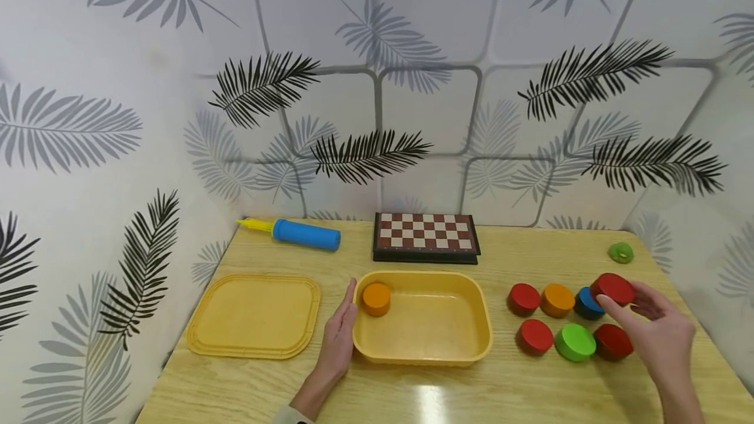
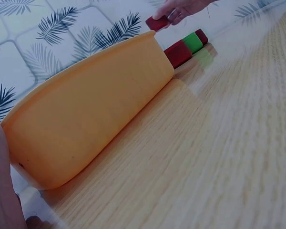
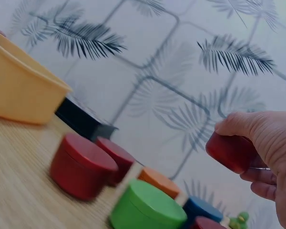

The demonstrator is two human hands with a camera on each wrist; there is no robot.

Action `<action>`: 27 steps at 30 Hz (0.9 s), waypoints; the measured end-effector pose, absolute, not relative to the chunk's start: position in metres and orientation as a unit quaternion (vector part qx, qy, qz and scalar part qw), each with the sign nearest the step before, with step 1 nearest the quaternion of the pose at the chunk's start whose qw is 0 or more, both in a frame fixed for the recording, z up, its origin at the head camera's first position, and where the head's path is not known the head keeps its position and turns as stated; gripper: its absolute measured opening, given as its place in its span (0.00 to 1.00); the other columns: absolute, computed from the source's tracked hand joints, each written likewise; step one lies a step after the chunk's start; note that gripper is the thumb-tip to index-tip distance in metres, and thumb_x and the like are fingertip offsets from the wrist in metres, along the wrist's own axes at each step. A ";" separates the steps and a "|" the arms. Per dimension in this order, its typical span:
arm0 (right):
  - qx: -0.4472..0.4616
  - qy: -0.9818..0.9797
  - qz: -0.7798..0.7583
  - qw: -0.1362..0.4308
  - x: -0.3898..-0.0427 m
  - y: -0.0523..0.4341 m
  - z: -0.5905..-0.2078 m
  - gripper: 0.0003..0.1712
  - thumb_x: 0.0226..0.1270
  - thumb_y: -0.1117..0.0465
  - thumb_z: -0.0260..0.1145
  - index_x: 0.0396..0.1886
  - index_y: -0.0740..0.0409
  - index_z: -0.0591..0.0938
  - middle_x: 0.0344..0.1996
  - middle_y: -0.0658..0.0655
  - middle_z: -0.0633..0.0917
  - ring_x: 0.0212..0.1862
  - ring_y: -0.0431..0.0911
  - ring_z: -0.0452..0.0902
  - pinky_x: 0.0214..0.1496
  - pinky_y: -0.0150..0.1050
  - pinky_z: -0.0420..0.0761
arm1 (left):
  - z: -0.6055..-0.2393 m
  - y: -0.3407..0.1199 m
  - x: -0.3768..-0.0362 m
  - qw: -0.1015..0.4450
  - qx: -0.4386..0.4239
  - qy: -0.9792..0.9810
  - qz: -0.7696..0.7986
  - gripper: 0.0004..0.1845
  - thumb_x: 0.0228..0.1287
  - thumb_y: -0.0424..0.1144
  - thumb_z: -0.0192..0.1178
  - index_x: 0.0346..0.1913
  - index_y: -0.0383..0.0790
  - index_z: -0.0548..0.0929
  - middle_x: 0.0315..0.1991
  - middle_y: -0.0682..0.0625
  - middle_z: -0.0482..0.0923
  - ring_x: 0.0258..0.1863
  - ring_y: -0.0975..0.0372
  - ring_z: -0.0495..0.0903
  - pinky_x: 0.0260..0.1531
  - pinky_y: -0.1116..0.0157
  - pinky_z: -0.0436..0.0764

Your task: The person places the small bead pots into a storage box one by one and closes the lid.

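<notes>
My right hand (image 1: 662, 329) grips a dark red round tub (image 1: 612, 289) between thumb and fingers, raised over the group of tubs on the right. In the right wrist view that red tub (image 3: 231, 151) hangs above the table. Below it stand a blue tub (image 1: 589, 304), an orange tub (image 1: 557, 300), a green tub (image 1: 575, 342) and several red tubs (image 1: 535, 337). My left hand (image 1: 338, 334), fingers straight, rests against the left side of a yellow plastic box (image 1: 421, 362). Inside the box, at its left end, sits an orange tub (image 1: 376, 299).
A yellow lid (image 1: 253, 316) lies left of the box. Behind are a blue hand pump (image 1: 306, 234) with a yellow nozzle and a checkered board case (image 1: 427, 237). A small green figure (image 1: 621, 252) stands at the back right. Patterned wall covering borders the table's back and left.
</notes>
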State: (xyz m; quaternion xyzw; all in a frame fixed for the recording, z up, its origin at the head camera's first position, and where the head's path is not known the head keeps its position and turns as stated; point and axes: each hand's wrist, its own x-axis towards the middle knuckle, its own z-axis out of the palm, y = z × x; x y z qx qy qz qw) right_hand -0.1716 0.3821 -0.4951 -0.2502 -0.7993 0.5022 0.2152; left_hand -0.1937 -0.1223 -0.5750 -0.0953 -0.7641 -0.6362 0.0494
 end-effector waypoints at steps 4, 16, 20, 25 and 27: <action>-0.196 -0.826 0.487 0.204 -0.175 0.360 -0.490 0.39 0.55 0.52 0.85 0.65 0.60 0.83 0.35 0.23 0.81 0.40 0.25 0.78 0.39 0.15 0.75 | -0.575 -0.122 -0.193 0.051 -0.098 -0.765 -0.635 0.28 0.89 0.45 0.37 0.84 0.43 0.55 0.84 0.45 0.51 0.81 0.60 0.52 0.74 0.78 0.52; -0.052 -0.862 0.466 0.193 -0.185 0.301 -0.484 0.33 0.57 0.54 0.84 0.60 0.61 0.85 0.39 0.37 0.88 0.41 0.25 0.80 0.42 0.18 0.78 | -0.575 -0.124 -0.193 0.057 -0.106 -0.762 -0.637 0.29 0.89 0.45 0.37 0.84 0.41 0.54 0.84 0.44 0.51 0.82 0.59 0.51 0.74 0.79 0.52; -0.022 -0.878 0.445 0.172 -0.189 0.279 -0.481 0.34 0.59 0.50 0.83 0.62 0.60 0.84 0.46 0.55 0.90 0.43 0.23 0.78 0.45 0.19 0.77 | -0.576 -0.124 -0.193 0.058 -0.106 -0.763 -0.635 0.29 0.89 0.45 0.36 0.84 0.41 0.54 0.84 0.44 0.51 0.82 0.57 0.51 0.73 0.79 0.51; 0.013 -0.886 0.438 0.154 -0.194 0.254 -0.482 0.34 0.60 0.50 0.82 0.62 0.61 0.84 0.49 0.61 0.90 0.44 0.24 0.77 0.45 0.19 0.78 | -0.577 -0.124 -0.194 0.064 -0.114 -0.761 -0.635 0.28 0.89 0.44 0.36 0.84 0.40 0.54 0.84 0.42 0.51 0.82 0.54 0.51 0.73 0.79 0.51; 0.029 -0.884 0.443 0.147 -0.197 0.246 -0.484 0.34 0.59 0.51 0.83 0.61 0.62 0.84 0.48 0.61 0.90 0.44 0.29 0.80 0.44 0.22 0.81 | -0.578 -0.124 -0.194 0.065 -0.114 -0.761 -0.635 0.28 0.89 0.44 0.36 0.84 0.40 0.55 0.84 0.42 0.51 0.82 0.54 0.51 0.73 0.79 0.51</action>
